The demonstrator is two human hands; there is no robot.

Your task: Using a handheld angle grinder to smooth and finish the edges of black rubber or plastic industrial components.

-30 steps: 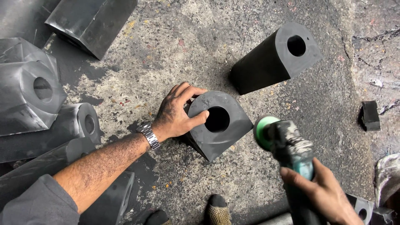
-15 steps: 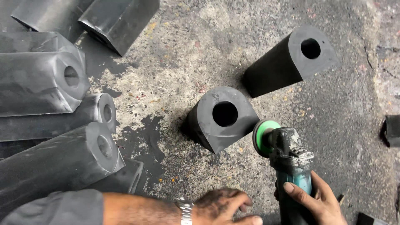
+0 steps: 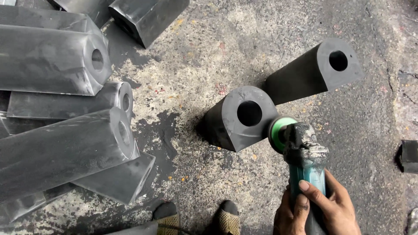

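A black rubber block with a round hole through it stands upright on the concrete floor at centre. An angle grinder with a green disc and a teal body is held just right of it, the disc at the block's right edge. My right hand wraps the grinder's body from the right. My left hand grips the same body from the left, low in the frame. A second holed block stands tilted behind the first one.
A pile of several long dark blocks lies at the left. A small black piece sits at the right edge. My two shoes show at the bottom, near the standing block.
My left hand let go of the upright block, drew back and took hold of the grinder. The grinder's disc came up to the block's right edge.
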